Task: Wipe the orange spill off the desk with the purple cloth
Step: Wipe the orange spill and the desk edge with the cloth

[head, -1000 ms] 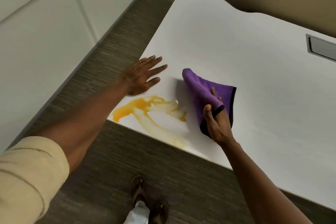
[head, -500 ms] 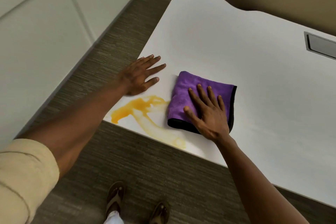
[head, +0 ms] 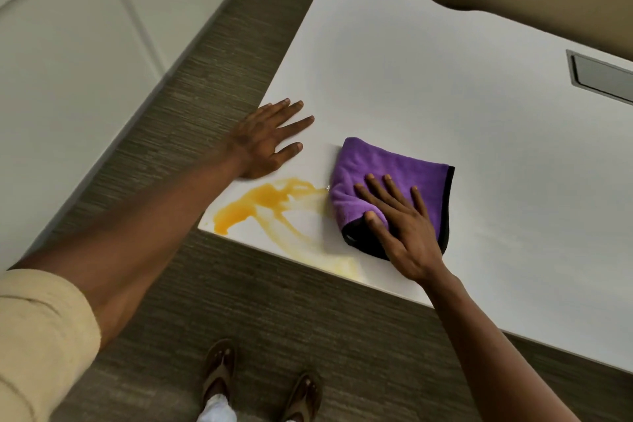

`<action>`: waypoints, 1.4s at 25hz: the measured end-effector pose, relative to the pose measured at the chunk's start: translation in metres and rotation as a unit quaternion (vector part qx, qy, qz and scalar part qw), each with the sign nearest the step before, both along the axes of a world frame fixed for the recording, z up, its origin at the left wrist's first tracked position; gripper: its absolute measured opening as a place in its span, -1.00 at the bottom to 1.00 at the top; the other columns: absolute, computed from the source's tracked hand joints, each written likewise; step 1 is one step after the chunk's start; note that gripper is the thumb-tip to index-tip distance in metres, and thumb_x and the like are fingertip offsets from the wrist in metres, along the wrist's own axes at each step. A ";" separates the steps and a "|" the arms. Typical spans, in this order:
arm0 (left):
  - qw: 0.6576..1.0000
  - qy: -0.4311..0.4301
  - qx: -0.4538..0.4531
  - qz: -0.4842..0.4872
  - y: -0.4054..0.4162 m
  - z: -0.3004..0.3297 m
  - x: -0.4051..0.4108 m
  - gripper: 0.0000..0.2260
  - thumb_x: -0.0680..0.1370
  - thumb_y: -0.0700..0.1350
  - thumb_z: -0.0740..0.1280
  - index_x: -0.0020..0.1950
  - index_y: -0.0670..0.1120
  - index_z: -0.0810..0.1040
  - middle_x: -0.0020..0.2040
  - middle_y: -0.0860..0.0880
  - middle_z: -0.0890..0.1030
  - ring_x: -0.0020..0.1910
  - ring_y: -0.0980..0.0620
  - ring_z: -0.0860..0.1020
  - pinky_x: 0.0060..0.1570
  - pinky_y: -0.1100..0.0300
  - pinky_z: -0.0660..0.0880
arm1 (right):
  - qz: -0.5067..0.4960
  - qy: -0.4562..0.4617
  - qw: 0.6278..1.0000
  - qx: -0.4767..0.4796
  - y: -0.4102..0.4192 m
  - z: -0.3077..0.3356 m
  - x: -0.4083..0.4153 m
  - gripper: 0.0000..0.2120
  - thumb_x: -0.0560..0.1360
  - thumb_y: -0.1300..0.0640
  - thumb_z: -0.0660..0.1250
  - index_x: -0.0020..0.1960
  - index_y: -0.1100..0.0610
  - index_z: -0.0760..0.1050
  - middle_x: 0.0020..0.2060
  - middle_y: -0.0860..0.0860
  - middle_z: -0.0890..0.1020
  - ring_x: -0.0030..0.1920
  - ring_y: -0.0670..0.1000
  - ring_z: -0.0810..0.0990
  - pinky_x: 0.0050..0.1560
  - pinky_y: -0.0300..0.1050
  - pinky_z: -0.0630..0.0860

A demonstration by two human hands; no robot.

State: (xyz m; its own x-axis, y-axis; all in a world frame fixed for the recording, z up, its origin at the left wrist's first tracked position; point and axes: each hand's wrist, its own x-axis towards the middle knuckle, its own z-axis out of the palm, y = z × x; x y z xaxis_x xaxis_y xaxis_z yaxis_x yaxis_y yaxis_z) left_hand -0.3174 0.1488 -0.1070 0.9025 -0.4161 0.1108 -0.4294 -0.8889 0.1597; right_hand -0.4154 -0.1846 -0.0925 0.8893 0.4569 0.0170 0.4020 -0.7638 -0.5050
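An orange spill [head: 260, 200] lies on the white desk [head: 445, 96] by its near left corner, with a paler smear trailing toward the front edge. The purple cloth [head: 383, 168], folded and edged in black, lies flat just right of the spill, its left edge touching the smear. My right hand [head: 400, 226] presses flat on the cloth with fingers spread. My left hand [head: 267, 144] rests palm down on the desk just behind the spill, fingers apart, holding nothing.
A grey rectangular cable hatch [head: 603, 77] is set into the desk at the far right. Grey carpet [head: 291, 319] runs along the desk's left and front edges. My feet in sandals [head: 219, 370] stand below the front edge. A pale wall panel [head: 68, 44] is at the left.
My right hand went from gripping the lifted cloth to pressing it flat on the desk, next to the spill. The left hand stayed in place.
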 end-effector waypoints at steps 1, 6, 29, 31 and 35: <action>1.000 -0.001 0.000 0.002 0.000 -0.001 0.000 -0.47 0.62 0.22 0.00 0.60 0.15 0.12 0.63 -0.03 0.12 0.61 -0.05 0.08 0.57 -0.05 0.09 | -0.025 0.020 0.999 0.021 0.000 0.001 -0.001 -0.36 0.62 -0.43 -0.18 0.64 -0.24 0.08 0.66 -0.20 0.05 0.67 -0.12 -0.11 0.65 0.20 -0.21; 1.000 -0.009 -0.003 0.005 0.000 -0.002 0.002 -0.46 0.61 0.23 -0.01 0.59 0.16 0.13 0.63 -0.02 0.13 0.61 -0.05 0.10 0.56 -0.04 0.10 | -0.121 0.075 0.986 -0.091 0.023 0.004 0.008 -0.21 0.46 -0.58 -0.40 0.62 -0.33 -0.23 0.66 -0.12 -0.26 0.65 -0.02 -0.36 0.64 0.18 -0.29; 1.000 -0.008 0.011 0.018 -0.002 0.001 -0.002 -0.47 0.63 0.20 0.01 0.60 0.13 0.12 0.63 -0.02 0.12 0.62 -0.04 0.07 0.56 -0.04 0.10 | -0.040 -0.036 0.997 -0.049 -0.018 -0.007 -0.013 -0.45 0.66 -0.21 0.00 0.64 -0.18 0.07 0.62 -0.14 0.19 0.66 -0.02 0.10 0.64 0.15 0.10; 1.000 -0.008 0.015 0.020 -0.002 0.000 -0.001 -0.46 0.61 0.23 -0.03 0.60 0.15 0.12 0.63 -0.01 0.12 0.61 -0.03 0.07 0.56 -0.03 0.10 | -0.103 -0.040 0.993 -0.043 -0.021 -0.005 0.005 -0.38 0.64 -0.22 -0.01 0.65 -0.04 0.15 0.59 -0.03 0.31 0.63 0.06 0.21 0.62 0.17 0.15; 1.000 -0.004 0.015 0.018 -0.003 -0.001 0.001 -0.45 0.61 0.23 -0.01 0.60 0.14 0.12 0.63 -0.02 0.13 0.61 -0.05 0.08 0.55 -0.05 0.12 | -0.060 -0.039 0.996 -0.057 0.019 0.000 0.027 -0.36 0.65 -0.18 0.01 0.66 0.06 0.17 0.58 0.08 0.35 0.62 0.11 0.23 0.62 0.13 0.10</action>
State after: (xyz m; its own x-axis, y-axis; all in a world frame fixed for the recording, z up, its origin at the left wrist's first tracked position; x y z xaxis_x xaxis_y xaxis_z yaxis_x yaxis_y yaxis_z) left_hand -0.3166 0.1461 -0.1084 0.9162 -0.3863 0.1062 -0.3979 -0.9082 0.1293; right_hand -0.3884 -0.1652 -0.0925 0.9358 0.3499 0.0427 0.3388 -0.8595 -0.3827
